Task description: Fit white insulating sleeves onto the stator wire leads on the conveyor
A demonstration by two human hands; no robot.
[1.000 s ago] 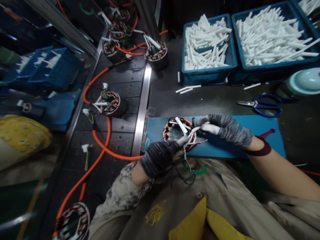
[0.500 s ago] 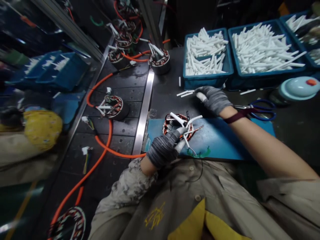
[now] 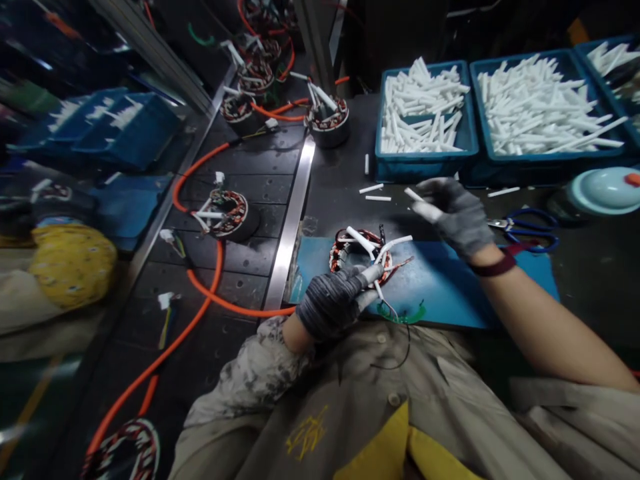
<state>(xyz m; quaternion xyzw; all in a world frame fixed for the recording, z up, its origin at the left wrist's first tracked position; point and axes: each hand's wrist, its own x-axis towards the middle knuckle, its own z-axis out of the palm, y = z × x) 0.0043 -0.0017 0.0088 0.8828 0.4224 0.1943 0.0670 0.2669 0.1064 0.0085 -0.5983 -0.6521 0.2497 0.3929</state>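
Observation:
A motor stator with copper windings and white-sleeved leads lies on a blue mat in front of me. My left hand, in a grey knit glove, is closed on the stator's near edge and its leads. My right hand, also gloved, is lifted above the mat's far edge and pinches a short white sleeve tube. Two more loose white tubes lie on the dark table just left of it.
Blue bins full of white tubes stand at the back right. Blue-handled scissors and a pale lid lie to the right. Other stators with orange cable rest on the conveyor at left. A person's yellow cap shows at far left.
My right hand went from the stator out to the loose tubes on the table, picked one up, and has come back a little toward the stator. My left hand stayed on the stator.

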